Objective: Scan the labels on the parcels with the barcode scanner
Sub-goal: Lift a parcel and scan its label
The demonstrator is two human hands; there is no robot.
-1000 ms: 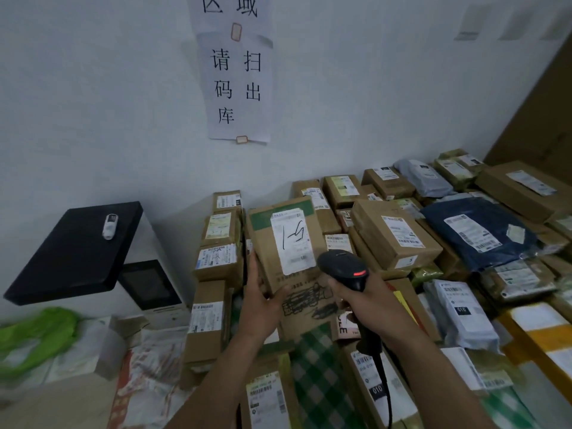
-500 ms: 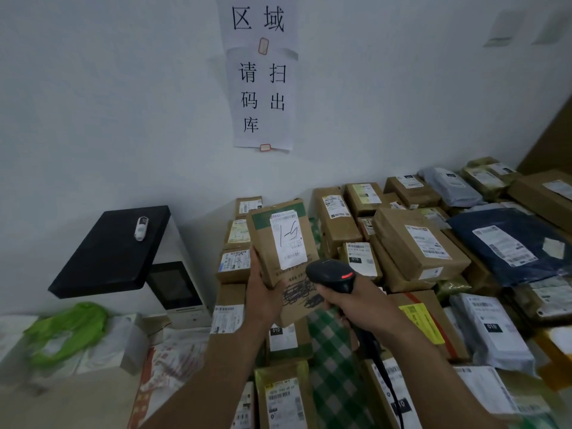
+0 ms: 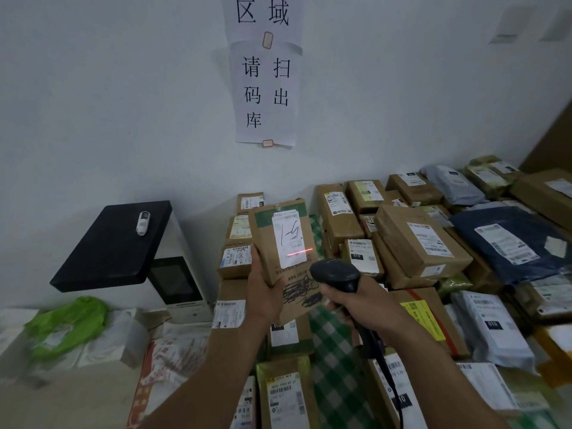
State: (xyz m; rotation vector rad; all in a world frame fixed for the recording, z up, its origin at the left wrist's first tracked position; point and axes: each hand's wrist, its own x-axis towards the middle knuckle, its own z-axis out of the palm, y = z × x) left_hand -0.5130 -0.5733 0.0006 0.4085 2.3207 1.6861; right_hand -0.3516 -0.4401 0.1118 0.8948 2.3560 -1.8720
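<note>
Red scan line (image 3: pixel 299 252) now lit across lower label (image 3: pixel 289 239); none before. Left grip (image 3: pixel 263 292) curled round parcel (image 3: pixel 263 239), upright over left edge of desk (image 3: pixel 334 342). Scanner (image 3: pixel 335 274) just beside, right grip (image 3: pixel 362 301) wrapped round it. Scanning step; next probably swap parcels once read.

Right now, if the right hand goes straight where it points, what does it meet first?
Probably the brown parcel in the left hand; the scanner throws a red line on its label.
</note>
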